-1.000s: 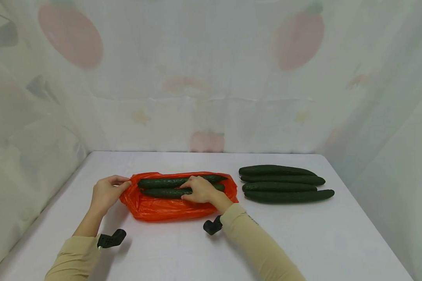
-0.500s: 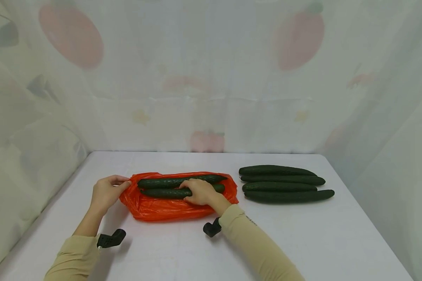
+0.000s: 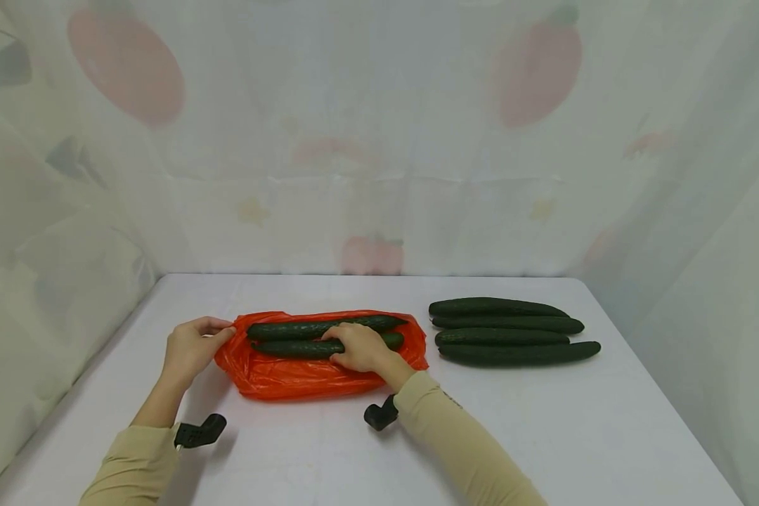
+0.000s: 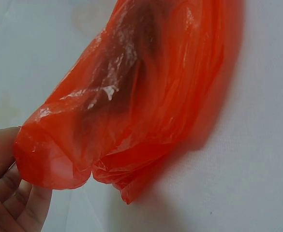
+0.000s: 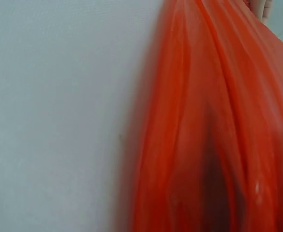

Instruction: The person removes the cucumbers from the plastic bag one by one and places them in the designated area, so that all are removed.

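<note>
A red plastic bag [image 3: 303, 379] lies spread on the table, its opening facing up, with two cucumbers side by side in it. At the bag's left end, my left hand [image 3: 190, 351] pinches the edge between thumb and fingers; the left wrist view shows this hand [image 4: 10, 179] at the bag's corner. My right hand [image 3: 363, 348] grips the nearer cucumber [image 3: 297, 348] around its middle, with the thumb on the near side. The farther cucumber [image 3: 291, 330] lies just behind it, close to the fingertips. In the right wrist view, the red bag [image 5: 199, 121] hides the grip.
Several cucumbers [image 3: 506, 337] lie in a row to the right of the bag. They rest on a white table [image 3: 544, 422], whose far edge meets a pale printed curtain [image 3: 367, 140]. Each wrist carries a small black camera.
My right hand has shifted slightly toward the near side, with its fingers now lower over the nearer cucumber. My left hand and the bag stay in place.
</note>
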`<action>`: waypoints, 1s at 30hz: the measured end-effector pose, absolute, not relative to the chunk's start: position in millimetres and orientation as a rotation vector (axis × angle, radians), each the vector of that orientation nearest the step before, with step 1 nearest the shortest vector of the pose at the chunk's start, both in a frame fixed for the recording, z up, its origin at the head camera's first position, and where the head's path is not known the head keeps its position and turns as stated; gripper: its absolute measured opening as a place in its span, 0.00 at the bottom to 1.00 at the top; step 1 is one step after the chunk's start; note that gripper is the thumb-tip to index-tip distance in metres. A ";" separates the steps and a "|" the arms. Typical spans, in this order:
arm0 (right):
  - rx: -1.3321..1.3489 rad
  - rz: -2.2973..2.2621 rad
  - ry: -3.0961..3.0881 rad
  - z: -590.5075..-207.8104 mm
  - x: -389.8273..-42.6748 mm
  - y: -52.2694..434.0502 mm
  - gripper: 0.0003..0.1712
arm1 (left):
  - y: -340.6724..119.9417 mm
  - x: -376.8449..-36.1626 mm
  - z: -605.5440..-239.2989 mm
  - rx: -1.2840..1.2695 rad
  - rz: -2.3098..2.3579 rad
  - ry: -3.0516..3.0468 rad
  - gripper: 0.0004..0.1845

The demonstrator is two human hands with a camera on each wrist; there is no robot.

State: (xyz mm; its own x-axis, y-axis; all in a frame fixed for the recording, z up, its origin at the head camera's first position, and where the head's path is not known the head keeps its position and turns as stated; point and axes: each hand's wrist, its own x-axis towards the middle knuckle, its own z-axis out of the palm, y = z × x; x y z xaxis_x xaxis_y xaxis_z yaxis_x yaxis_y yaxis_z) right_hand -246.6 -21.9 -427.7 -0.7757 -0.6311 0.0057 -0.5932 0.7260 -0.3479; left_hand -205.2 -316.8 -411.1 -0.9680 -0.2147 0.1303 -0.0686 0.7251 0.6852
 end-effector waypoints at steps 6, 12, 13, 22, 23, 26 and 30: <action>-1.024 -0.592 2.792 -427.9 -247.6 -18.5 0.21 | -316.4 -205.5 -411.5 0.232 -1.076 -2.729 0.18; -1.070 -0.665 2.794 -427.5 -249.3 -14.6 0.21 | -316.4 -205.6 -410.8 0.236 -1.067 -2.729 0.18; -1.073 -0.683 2.792 -427.5 -249.8 -14.1 0.21 | -316.3 -205.5 -410.6 0.234 -1.065 -2.727 0.18; -1.110 -0.828 2.775 -419.7 -249.6 -13.1 0.21 | -316.0 -204.4 -408.7 0.217 -1.044 -2.725 0.16; -1.116 -0.833 2.776 -418.7 -249.2 -13.3 0.22 | -315.9 -204.5 -408.6 0.218 -1.043 -2.725 0.16; -1.131 -0.849 2.774 -415.4 -247.8 -13.6 0.22 | -315.5 -204.7 -408.6 0.217 -1.050 -2.718 0.17; -1.154 -0.857 2.770 -408.9 -244.8 -13.6 0.22 | -315.9 -205.6 -410.1 0.211 -1.058 -2.707 0.17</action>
